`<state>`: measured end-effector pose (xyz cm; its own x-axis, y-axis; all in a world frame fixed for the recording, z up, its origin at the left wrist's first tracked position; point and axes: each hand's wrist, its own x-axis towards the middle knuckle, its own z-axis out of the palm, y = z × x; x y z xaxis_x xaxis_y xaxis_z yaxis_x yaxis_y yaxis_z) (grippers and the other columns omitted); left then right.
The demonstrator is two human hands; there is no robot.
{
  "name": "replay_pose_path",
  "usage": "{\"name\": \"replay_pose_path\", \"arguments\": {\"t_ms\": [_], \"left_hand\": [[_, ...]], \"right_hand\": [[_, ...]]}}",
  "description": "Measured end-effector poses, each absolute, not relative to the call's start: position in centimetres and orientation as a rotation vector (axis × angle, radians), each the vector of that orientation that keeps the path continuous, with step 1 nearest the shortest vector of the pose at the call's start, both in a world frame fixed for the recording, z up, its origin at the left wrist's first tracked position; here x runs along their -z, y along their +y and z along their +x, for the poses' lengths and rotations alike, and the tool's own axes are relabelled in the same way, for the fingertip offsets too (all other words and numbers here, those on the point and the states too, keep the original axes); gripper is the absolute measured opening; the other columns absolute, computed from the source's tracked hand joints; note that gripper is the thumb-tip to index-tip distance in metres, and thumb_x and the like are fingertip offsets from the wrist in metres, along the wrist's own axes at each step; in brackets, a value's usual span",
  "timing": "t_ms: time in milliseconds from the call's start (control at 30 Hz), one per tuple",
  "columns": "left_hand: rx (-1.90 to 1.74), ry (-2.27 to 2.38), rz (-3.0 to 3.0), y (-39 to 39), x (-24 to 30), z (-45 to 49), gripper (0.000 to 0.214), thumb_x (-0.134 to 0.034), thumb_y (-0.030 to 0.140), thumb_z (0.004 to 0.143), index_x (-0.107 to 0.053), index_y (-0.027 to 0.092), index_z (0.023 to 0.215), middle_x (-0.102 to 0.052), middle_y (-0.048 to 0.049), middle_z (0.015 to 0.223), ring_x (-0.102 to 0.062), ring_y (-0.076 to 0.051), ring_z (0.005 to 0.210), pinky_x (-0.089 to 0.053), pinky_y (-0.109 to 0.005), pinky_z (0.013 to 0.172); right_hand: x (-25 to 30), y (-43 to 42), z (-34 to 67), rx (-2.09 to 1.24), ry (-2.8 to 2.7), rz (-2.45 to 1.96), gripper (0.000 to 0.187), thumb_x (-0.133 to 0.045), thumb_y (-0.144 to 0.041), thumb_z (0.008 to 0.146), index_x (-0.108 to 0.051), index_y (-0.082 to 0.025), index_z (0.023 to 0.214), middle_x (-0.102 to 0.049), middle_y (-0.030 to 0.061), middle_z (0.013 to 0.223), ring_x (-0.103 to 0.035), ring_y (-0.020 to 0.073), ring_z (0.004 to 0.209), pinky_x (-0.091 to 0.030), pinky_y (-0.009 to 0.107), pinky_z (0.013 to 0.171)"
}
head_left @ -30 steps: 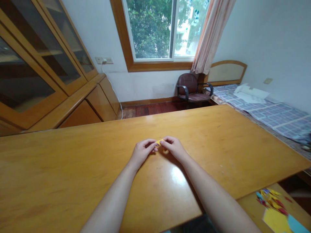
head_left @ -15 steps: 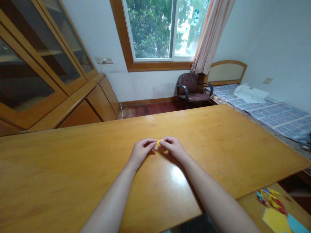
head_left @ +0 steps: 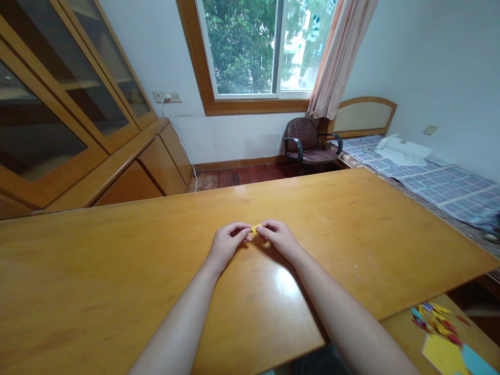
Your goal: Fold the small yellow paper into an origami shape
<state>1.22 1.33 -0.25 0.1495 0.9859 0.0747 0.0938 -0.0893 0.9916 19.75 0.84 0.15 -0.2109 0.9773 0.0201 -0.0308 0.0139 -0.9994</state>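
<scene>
A small piece of yellow paper (head_left: 255, 228), seemingly folded, is held just above the wooden table (head_left: 117, 271). My left hand (head_left: 228, 240) pinches its left end between thumb and fingers. From the other side my right hand (head_left: 278, 237) grips the right end, thumb in front and fingers curled behind. The hands almost meet, and only a little of the paper shows between them. Its exact shape is too small to make out.
On a lower surface at the bottom right lie a pile of small colourful pieces (head_left: 435, 320), a yellow sheet (head_left: 443, 354) and a light blue sheet (head_left: 474, 359). Beyond the table stand a brown armchair (head_left: 307, 140), a bed (head_left: 437, 182) and a glass-fronted cabinet (head_left: 89, 151).
Almost nothing differs. My left fingers have shifted very slightly at the paper's left end, while both arms keep their place.
</scene>
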Motion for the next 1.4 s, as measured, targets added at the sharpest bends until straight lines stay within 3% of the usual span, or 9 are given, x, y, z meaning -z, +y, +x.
{"name": "replay_pose_path", "arguments": {"t_ms": [600,933,1400], "left_hand": [[-1.004,1.098,1.463,1.40,0.26,1.43,0.028,-0.068,0.042,0.079,-0.068,0.015,0.078,-0.071,-0.0038,0.070,-0.066,-0.015,0.065,-0.054,-0.026,0.066],[-0.973,1.087,1.403,1.47,0.56,1.38,0.032,-0.066,0.045,0.080,-0.068,0.014,0.079,-0.072,-0.0062,0.073,-0.066,-0.014,0.062,-0.054,-0.025,0.062],[-0.976,1.097,1.363,1.52,0.41,1.51,0.036,-0.067,0.048,0.078,-0.066,0.013,0.073,-0.070,-0.0054,0.066,-0.062,-0.013,0.055,-0.052,-0.024,0.056]], "right_hand": [[0.42,1.06,19.44,-1.134,-1.534,-1.115,0.024,-0.064,-0.040,0.082,-0.066,-0.017,0.078,-0.061,0.0007,0.070,-0.054,0.0125,0.061,-0.042,0.024,0.058],[0.38,0.98,19.41,-1.150,-1.474,-1.112,0.028,-0.059,-0.043,0.084,-0.062,-0.018,0.073,-0.056,-0.0016,0.061,-0.051,0.0116,0.055,-0.040,0.024,0.055],[0.70,0.99,19.37,-0.979,-1.596,-1.153,0.031,-0.054,-0.042,0.091,-0.061,-0.019,0.071,-0.059,-0.0001,0.063,-0.054,0.0136,0.063,-0.041,0.025,0.062]]}}
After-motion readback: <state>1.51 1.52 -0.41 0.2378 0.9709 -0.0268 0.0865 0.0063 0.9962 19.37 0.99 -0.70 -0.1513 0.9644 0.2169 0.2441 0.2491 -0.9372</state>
